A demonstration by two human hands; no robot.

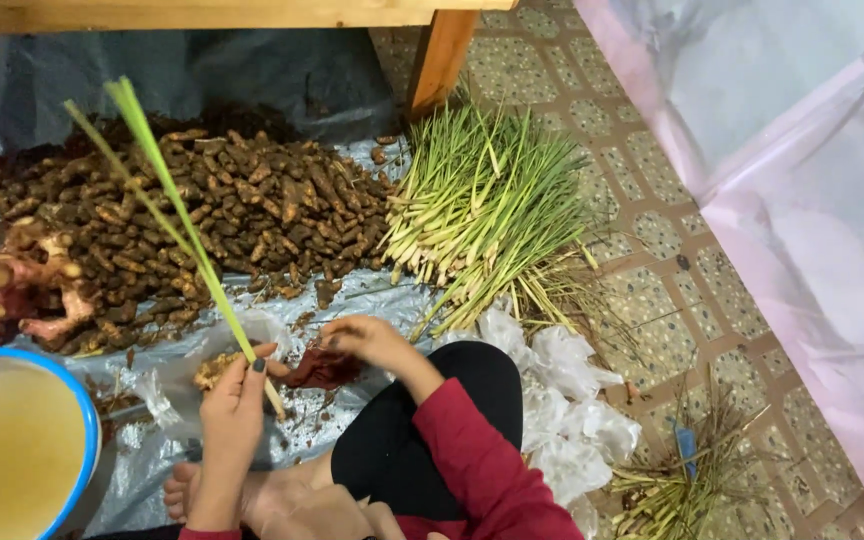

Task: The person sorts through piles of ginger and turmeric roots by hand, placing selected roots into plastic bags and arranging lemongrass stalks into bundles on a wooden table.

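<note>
here, a long green stalk (177,215) (pale at the bottom) gripped in the left hand (232,405); right hand (372,340) pinching something dark red (320,370).

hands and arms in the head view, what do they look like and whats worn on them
Both are bare hands, no gloves. The left hand has a dark-painted thumbnail and a red sleeve edge just showing at the wrist. The right hand leads into a long red fabric sleeve pushed up the forearm. No rings or watch visible.

I can't see the blue-rimmed basin (22,440) whole; the lower left frame edge cuts it. My right hand (367,340) covers part of a reddish piece (317,370), too small to identify.
</note>
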